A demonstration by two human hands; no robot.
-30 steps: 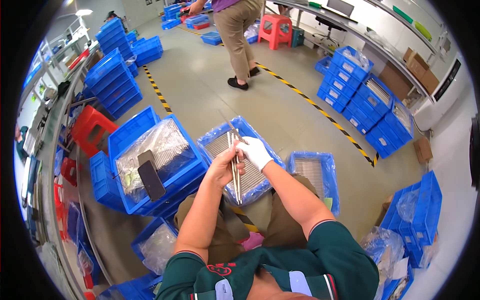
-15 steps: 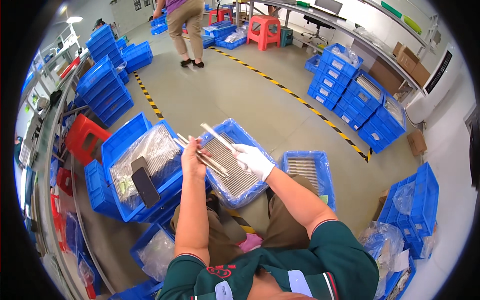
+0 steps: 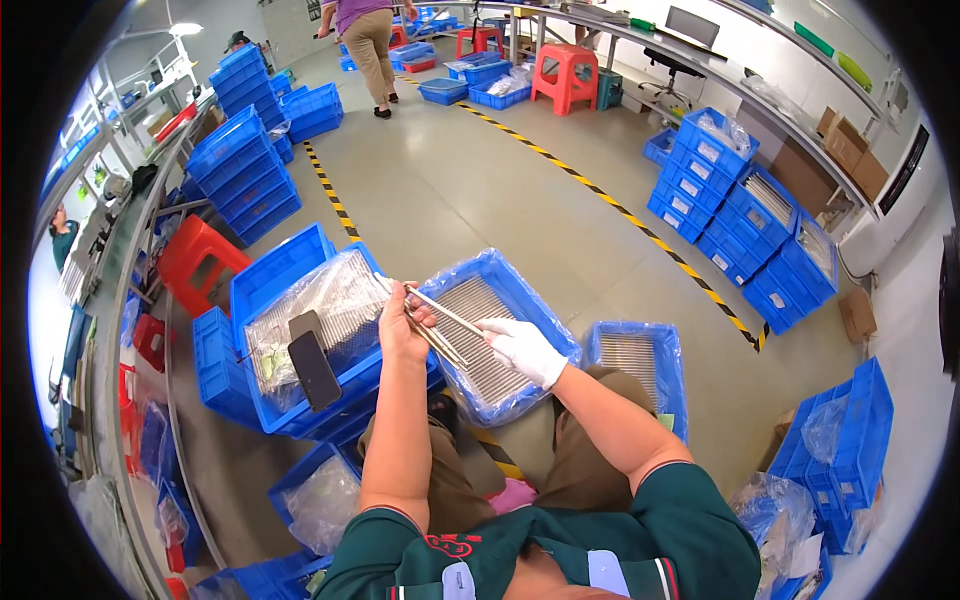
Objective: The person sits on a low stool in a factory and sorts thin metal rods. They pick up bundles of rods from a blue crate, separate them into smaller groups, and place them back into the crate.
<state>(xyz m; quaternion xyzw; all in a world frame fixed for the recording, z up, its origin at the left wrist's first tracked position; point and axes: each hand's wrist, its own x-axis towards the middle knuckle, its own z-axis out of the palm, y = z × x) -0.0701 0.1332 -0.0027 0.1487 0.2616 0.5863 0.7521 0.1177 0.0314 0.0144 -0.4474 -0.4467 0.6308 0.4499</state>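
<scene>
Several thin, pale metal rods [image 3: 447, 349] lie in a bundle in my bare left hand [image 3: 402, 328], its fingers closed round them. My right hand [image 3: 527, 352], in a white glove, grips the near end of a single rod [image 3: 450, 314]; the far end of it meets my left fingers. Both hands are above a blue crate [image 3: 560, 318] lined with clear plastic, where rows of similar rods [image 3: 485, 296] lie side by side. Beside my left forearm, a dark phone [image 3: 314, 368] rests on plastic film over another rod-filled blue crate [image 3: 275, 260].
A smaller lined crate [image 3: 672, 385] of rods stands by my right knee. Stacked blue crates [image 3: 765, 235] line the right side, with more stacks [image 3: 245, 170] at the left. A red stool [image 3: 200, 255] is left of me. Another person [image 3: 368, 45] is on the far floor.
The single rod in my right hand has come down from a raised position to meet my left fingers. The other person has moved farther away. The whole view has shifted slightly.
</scene>
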